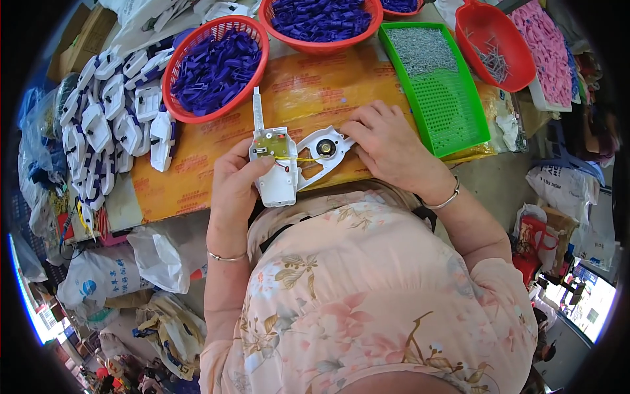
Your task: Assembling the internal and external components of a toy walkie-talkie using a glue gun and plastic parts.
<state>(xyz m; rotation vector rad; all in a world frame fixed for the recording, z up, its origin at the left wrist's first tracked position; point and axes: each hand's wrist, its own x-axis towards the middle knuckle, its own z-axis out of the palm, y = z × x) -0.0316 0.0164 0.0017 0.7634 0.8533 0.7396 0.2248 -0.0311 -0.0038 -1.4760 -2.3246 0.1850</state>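
Note:
My left hand [237, 172] is closed on the left edge of a white plastic housing [278, 189], its thumb over the edge of a green circuit board [270, 146] inside. A long narrow white piece [258, 108] sticks up from the housing's top. Thin yellow wires [302, 158] run from the board to a round dark speaker [325, 148], set in a second white shell part [314, 172] just to the right. Fingers of my right hand [387, 144] pinch that part's upper right end. Both pieces lie at the table's near edge, open side up.
Red baskets of purple-blue plastic parts [216, 72] stand at the back. To the right are a green tray [482, 128] with many small screws, a red scoop [469, 52] and pink pieces [541, 59]. White-and-purple assembled housings [95, 125] are piled on the left of the orange-covered table [174, 177].

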